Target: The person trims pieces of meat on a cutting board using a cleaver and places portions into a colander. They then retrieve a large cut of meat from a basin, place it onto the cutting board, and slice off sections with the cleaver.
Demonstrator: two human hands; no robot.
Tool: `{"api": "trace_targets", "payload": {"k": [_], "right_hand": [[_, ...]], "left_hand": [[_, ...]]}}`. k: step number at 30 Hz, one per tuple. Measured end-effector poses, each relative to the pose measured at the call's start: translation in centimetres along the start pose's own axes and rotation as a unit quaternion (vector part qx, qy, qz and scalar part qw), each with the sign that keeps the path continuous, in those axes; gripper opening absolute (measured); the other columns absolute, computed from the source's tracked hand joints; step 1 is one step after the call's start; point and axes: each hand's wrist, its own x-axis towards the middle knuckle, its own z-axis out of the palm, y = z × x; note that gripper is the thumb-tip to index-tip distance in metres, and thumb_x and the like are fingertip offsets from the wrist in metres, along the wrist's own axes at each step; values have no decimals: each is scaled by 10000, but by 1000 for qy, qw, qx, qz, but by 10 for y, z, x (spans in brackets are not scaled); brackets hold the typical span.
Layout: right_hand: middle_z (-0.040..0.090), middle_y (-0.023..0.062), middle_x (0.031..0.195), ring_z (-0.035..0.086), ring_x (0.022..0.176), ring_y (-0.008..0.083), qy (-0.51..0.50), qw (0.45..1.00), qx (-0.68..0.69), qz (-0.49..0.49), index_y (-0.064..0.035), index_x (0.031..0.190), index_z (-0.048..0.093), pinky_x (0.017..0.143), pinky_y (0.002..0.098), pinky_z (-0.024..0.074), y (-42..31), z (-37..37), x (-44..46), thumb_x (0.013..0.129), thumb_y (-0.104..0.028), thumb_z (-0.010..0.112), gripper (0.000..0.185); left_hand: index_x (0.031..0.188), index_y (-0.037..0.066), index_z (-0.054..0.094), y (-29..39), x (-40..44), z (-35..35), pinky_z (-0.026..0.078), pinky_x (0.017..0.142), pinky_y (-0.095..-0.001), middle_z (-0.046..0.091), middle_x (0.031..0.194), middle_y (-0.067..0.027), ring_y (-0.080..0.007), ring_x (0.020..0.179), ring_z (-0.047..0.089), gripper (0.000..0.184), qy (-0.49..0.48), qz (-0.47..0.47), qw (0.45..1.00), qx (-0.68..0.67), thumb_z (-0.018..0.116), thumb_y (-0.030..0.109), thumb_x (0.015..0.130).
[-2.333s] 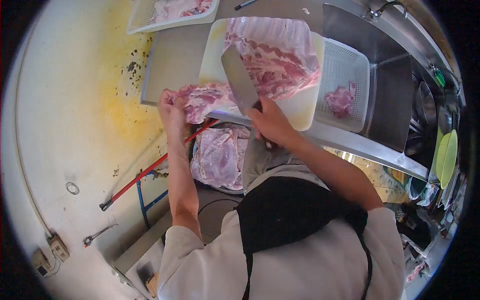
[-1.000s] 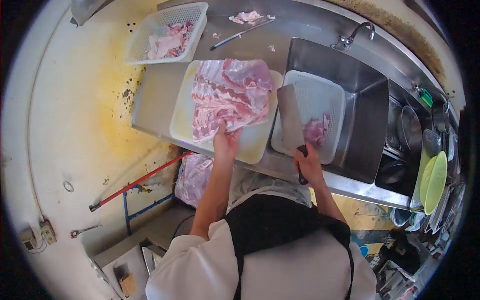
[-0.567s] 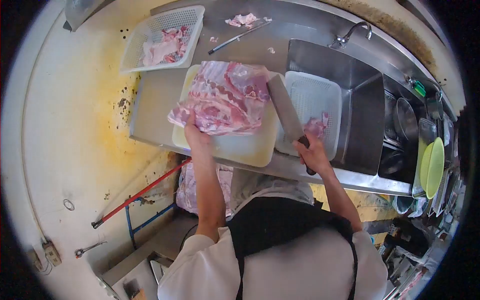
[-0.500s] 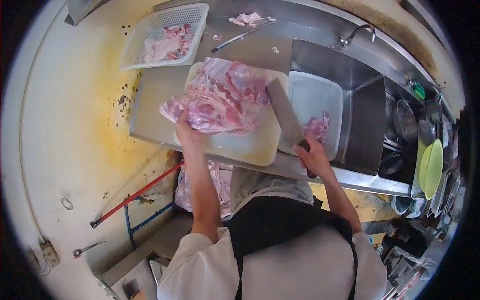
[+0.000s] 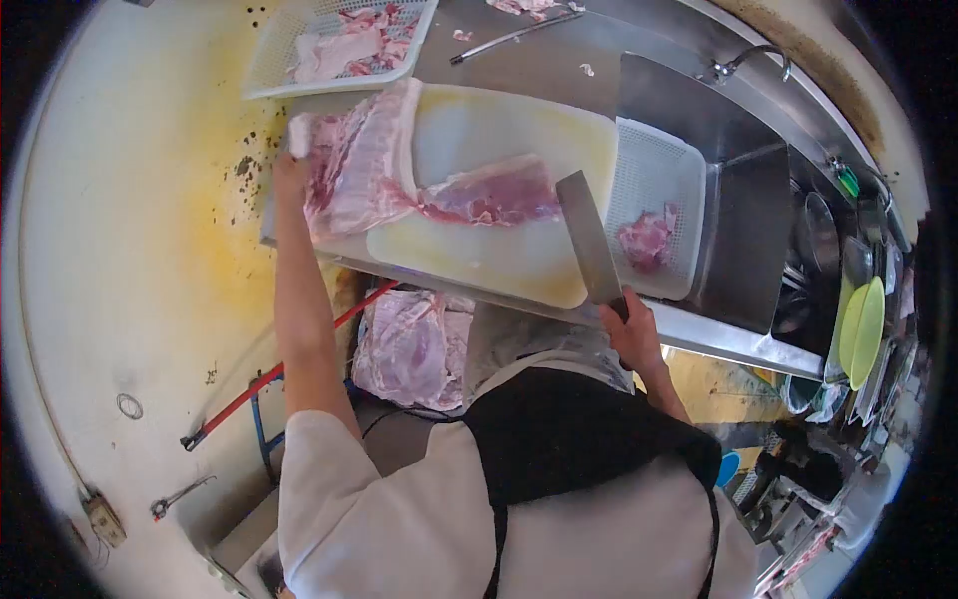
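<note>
At the left end of the steel counter, my left hand (image 5: 291,172) grips the outer end of a large rib slab (image 5: 361,165). The slab lies folded or turned partly off the white cutting board (image 5: 479,260), and a redder, flatter part of meat (image 5: 499,192) stretches from it across the board. My right hand (image 5: 634,329) is closed round the dark handle of a cleaver (image 5: 591,240). The blade points up and away over the board's right edge, its upper end close to the right tip of the meat.
A white basket with meat scraps (image 5: 264,75) stands at the back left. Another perforated basket (image 5: 689,240) holds a small meat piece beside the sink (image 5: 748,230). A steel rod (image 5: 514,38) lies behind the board. More meat (image 5: 404,349) sits below the counter's front edge.
My left hand has moved left and up, pulling the slab with it, so more of the board shows. The cleaver remains in my right hand near the board's right side.
</note>
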Motion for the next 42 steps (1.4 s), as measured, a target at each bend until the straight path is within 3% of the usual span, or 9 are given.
{"api": "trace_targets", "payload": {"k": [3, 7, 21, 26, 28, 31, 35, 37, 42], "right_hand": [[628, 149, 691, 634, 574, 234, -4, 999, 17, 33, 22, 1066, 544, 542, 398, 488, -11, -2, 2, 927, -179, 662, 271], [584, 97, 630, 564, 476, 185, -7, 993, 97, 65, 19, 1057, 534, 460, 355, 452, -10, 3, 6, 941, -190, 647, 265], [588, 99, 679, 547, 539, 156, -19, 992, 113, 50, 7, 1085, 552, 504, 345, 449, 8, -9, -5, 943, -206, 673, 282], [597, 112, 685, 545, 551, 176, -3, 993, 108, 46, 12, 1061, 561, 524, 360, 448, 16, -26, -12, 930, -164, 687, 253], [594, 120, 681, 540, 560, 193, 2, 990, 130, 54, 15, 1045, 558, 537, 367, 449, 12, -31, -12, 925, -148, 690, 242], [594, 141, 701, 534, 597, 214, 42, 994, 96, -28, 15, 1072, 569, 573, 363, 459, 46, -19, -7, 926, -146, 687, 247], [631, 161, 787, 550, 673, 221, -6, 994, 110, 11, 5, 1165, 582, 624, 348, 476, 38, -35, -12, 923, -154, 686, 308], [647, 172, 831, 561, 701, 215, 12, 993, 114, 14, -1, 1204, 583, 637, 345, 483, 37, -37, -14, 920, -161, 687, 343], [654, 196, 869, 596, 730, 296, -10, 990, 141, 4, -6, 1197, 583, 711, 414, 499, 34, -46, -11, 922, -178, 672, 337]], "left_hand": [[958, -26, 699, 66, -86, 39, 525, 794, -386, 699, 971, -187, -288, 898, 671, 307, 244, 204, 939, -133, 723, 225, 782], [870, 54, 690, 144, -186, 98, 520, 751, -404, 667, 863, -121, -320, 830, 646, 103, 50, 368, 924, -92, 678, 44, 768], [901, 64, 630, 168, -224, 139, 482, 668, -405, 638, 819, -110, -293, 737, 616, 64, -52, 400, 915, -1, 660, 36, 852], [857, 58, 599, 284, -221, 27, 444, 671, -289, 595, 792, -25, -125, 708, 525, 86, -30, 286, 889, -357, 612, 90, 936], [890, 48, 591, 322, -220, -10, 438, 676, -276, 594, 793, -12, -113, 704, 530, 77, 2, 357, 837, -415, 592, 85, 958], [1054, 23, 612, 349, -174, 6, 473, 733, -279, 648, 949, -80, -143, 833, 573, 133, -13, 359, 877, -318, 605, 97, 943], [1393, 2, 490, 306, -101, 139, 438, 1050, -439, 542, 1363, -262, -378, 1240, 536, 531, 53, 437, 898, -15, 639, 176, 914], [1415, -2, 456, 274, -150, 148, 353, 1121, -496, 508, 1392, -288, -444, 1283, 491, 585, -75, 435, 894, -80, 647, 226, 912], [1448, 38, 414, 204, -275, 193, 315, 1079, -633, 385, 1495, -263, -500, 1318, 415, 634, 0, 458, 883, 104, 632, 195, 874]]}}
